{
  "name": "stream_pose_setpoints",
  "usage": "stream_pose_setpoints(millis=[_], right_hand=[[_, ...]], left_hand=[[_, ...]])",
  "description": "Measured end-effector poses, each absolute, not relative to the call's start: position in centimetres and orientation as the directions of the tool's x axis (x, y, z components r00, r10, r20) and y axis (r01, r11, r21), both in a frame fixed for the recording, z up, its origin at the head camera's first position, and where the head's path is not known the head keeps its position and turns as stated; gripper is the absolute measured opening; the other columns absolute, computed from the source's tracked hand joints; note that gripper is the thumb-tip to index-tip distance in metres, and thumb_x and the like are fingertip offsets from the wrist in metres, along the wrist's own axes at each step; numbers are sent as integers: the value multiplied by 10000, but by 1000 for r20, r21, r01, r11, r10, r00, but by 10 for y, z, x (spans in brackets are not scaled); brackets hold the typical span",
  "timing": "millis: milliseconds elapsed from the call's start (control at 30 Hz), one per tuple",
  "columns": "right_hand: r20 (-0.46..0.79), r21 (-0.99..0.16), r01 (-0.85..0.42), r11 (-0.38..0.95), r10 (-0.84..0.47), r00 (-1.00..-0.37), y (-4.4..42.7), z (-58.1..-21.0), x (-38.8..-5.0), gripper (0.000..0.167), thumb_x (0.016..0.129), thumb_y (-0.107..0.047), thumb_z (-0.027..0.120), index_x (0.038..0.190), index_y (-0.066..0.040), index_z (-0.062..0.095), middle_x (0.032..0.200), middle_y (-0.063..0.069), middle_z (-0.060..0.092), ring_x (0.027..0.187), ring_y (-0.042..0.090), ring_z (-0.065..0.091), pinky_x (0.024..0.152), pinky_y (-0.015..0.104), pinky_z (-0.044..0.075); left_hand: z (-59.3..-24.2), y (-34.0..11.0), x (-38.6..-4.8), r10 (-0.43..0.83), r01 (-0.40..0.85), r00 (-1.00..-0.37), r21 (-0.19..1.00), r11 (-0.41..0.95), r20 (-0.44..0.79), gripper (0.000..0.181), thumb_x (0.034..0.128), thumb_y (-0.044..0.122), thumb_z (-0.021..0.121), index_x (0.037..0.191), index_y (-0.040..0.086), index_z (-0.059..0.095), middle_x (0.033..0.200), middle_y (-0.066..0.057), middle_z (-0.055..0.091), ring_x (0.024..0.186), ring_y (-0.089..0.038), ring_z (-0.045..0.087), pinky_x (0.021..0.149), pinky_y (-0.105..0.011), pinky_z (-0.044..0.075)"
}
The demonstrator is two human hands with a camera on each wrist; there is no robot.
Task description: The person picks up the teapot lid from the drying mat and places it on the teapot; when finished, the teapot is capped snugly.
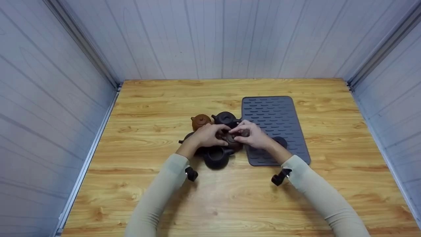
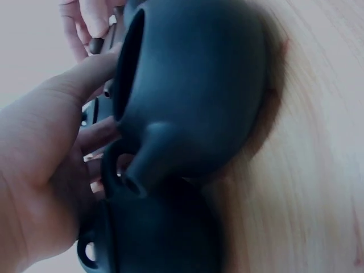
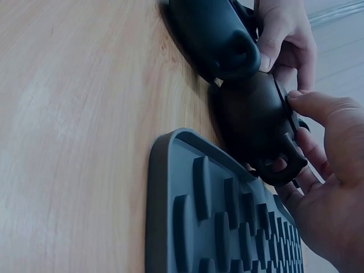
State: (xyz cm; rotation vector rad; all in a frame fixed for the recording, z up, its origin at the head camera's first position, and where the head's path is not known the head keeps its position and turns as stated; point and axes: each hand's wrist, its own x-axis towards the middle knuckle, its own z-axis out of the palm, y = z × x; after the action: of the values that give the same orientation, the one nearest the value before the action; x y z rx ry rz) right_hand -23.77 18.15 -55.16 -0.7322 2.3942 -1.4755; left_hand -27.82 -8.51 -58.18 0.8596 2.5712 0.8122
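A dark brown teapot (image 1: 232, 143) with its lid on stands between both hands, left of the grey mat. My left hand (image 1: 209, 135) curves its thumb and fingers round the spout side. At the handle side, my right hand (image 1: 252, 135) holds the same teapot, its thumb against the lid rim in the right wrist view. A black teapot (image 1: 216, 160) without a lid stands in front of the left hand; its open mouth shows in the left wrist view. Beneath the left wrist is another dark teapot (image 2: 165, 227), partly hidden in the head view.
Behind the hands are an orange-brown teapot (image 1: 200, 122) and a black teapot (image 1: 225, 118). The grey ridged mat (image 1: 273, 115) lies to the right, with a dark round object (image 1: 280, 142) partly covered by the right forearm. Pale panels (image 1: 204, 39) enclose the wooden table (image 1: 148, 115).
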Motion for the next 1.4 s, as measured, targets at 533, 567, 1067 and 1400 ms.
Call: stream_pose_setpoints(millis=[533,567,1067,1400], right_hand=[[74,-885,-311,347,-554,-829,185,-551,-241,316,987,-61,851,1303,-56,840,1283,238,707,1240,279,618,1138,447,456],[74,-885,-312,346,-557,-827,185,-550,-241,320,986,-61,853,1306,-57,838,1289,237,709,1246,276,619,1147,452,455],[62,-877,-321,357,-580,-812,197,-546,-240,354,984,-68,852,1337,-69,824,1428,227,714,1377,354,614,1232,582,449],[93,-866,-355,352,-584,-806,206,-543,-237,355,979,-58,859,1332,-82,832,1452,198,736,1394,303,633,1172,450,515]], left_hand=[[-509,-106,-224,457,398,-888,585,707,53,446,997,265,861,1411,126,769,1390,-128,799,1278,-346,753,1108,-549,592],[-508,-109,-221,450,405,-890,585,703,75,446,996,258,862,1410,123,769,1391,-131,795,1276,-349,750,1105,-558,591],[-507,-139,-179,337,401,-912,679,615,233,433,968,196,891,1375,102,775,1271,-139,766,1134,-334,753,1020,-535,607],[-517,-156,-162,311,331,-935,742,583,172,491,971,192,890,1422,73,738,1224,-178,770,1066,-341,775,929,-523,666]])
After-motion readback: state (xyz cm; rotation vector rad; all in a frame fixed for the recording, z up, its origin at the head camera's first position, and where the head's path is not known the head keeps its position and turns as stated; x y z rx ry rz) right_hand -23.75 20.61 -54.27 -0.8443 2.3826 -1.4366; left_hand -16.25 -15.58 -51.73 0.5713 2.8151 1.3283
